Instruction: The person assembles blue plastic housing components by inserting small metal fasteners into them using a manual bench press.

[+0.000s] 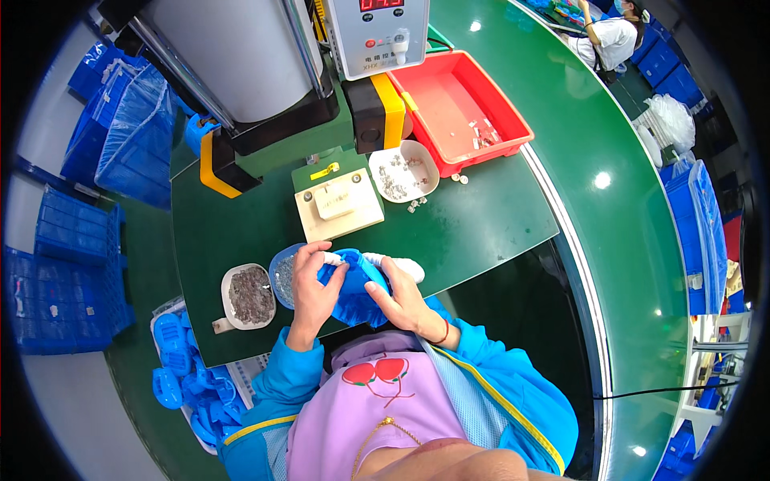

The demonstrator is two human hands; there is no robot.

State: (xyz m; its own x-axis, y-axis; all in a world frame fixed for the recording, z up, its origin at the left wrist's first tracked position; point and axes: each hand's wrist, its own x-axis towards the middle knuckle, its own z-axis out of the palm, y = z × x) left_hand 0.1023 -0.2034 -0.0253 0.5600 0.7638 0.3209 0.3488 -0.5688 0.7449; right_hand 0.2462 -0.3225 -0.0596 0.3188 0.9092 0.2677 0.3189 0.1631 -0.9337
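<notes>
In front of my chest, low over the table's near edge, I hold a blue moulded plastic shoe (353, 303). My left hand (315, 287) pinches its rim with thumb and fingertips, close to a white finger covering. My right hand (407, 305) grips the other side, thumb along the near edge and white-covered fingers behind it. Whatever small part may sit between the fingertips is hidden. Left of the shoe, a blue dish (281, 271) holds small clear pieces, and a white scoop-like dish (250, 298) holds small greyish parts. Beyond my hands stands a cream fixture block (340, 207).
A press machine (241, 64) with a control box (377, 40) towers over the fixture. Right of it are a white dish (407, 172) of small metal parts and a red bin (457, 96). Blue shoes (192, 377) fill a tray at lower left. Another person (613, 40) sits far right.
</notes>
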